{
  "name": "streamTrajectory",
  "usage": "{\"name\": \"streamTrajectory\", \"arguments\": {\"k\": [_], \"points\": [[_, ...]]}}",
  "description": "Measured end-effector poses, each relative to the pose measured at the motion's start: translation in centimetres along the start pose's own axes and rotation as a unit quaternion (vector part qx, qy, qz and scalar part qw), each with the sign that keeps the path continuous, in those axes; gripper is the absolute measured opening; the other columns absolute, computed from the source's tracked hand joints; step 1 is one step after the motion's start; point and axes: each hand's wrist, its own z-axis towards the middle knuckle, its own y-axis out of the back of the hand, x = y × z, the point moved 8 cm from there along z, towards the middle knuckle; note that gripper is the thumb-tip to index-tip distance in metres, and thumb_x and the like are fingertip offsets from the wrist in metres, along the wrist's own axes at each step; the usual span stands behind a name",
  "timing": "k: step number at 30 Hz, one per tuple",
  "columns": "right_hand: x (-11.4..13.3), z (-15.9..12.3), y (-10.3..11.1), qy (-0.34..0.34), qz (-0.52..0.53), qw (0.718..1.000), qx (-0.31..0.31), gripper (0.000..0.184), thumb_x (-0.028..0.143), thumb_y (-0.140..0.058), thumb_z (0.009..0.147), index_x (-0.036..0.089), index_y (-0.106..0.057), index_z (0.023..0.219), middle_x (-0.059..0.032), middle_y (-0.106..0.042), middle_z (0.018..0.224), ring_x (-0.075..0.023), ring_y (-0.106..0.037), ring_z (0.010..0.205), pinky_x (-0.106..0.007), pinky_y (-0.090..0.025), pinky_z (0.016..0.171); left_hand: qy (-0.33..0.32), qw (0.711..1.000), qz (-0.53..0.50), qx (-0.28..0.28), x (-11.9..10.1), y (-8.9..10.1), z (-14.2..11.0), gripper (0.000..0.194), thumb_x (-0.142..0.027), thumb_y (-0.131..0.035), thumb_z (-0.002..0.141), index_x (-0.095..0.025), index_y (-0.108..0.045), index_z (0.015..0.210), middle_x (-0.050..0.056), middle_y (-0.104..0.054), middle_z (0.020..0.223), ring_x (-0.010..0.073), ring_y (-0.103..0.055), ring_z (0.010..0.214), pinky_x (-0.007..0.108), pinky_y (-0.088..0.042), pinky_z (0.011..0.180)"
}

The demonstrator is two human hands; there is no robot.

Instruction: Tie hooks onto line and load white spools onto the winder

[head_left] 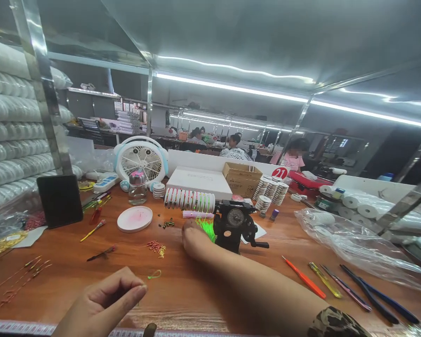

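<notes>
My left hand [103, 302] hovers low over the near edge of the wooden table [182, 285], thumb and forefinger pinched together on a thin line that leads to a small green loop [155, 274]. My right hand [195, 240] reaches across to the middle of the table, its fingers curled down beside a bunch of bright green strands [206, 228]. Right next to the strands stands a black hand-crank winder [235, 225]. A row of pink and green spools [189, 200] lies just behind my right hand.
A white dish [134, 218], a small bottle [137, 188], a desk fan [141, 161], a black tablet [60, 200] and small hooks [156, 247] lie left. Boxes [242, 178], stacked spools [271, 188], plastic bags with white rolls [358, 234] and several thin tools [340, 281] lie right. People sit at far benches.
</notes>
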Motion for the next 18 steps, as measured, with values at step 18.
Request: {"name": "streamTrajectory", "arguments": {"k": [18], "points": [[1.7, -10.9, 15.2, 0.163, 0.250, 0.913, -0.276, 0.009, 0.017, -0.042, 0.088, 0.019, -0.048, 0.082, -0.0015, -0.053, 0.078, -0.0130, -0.049, 0.069, -0.025, -0.041, 0.064, -0.158, 0.981, 0.113, -0.015, -11.5, -5.7, 7.7, 0.033, -0.055, -0.060, 0.069, -0.022, -0.064, 0.064, -0.001, -0.056, 0.062, 0.0174, -0.047, 0.063, 0.026, -0.035, 0.057]]}}
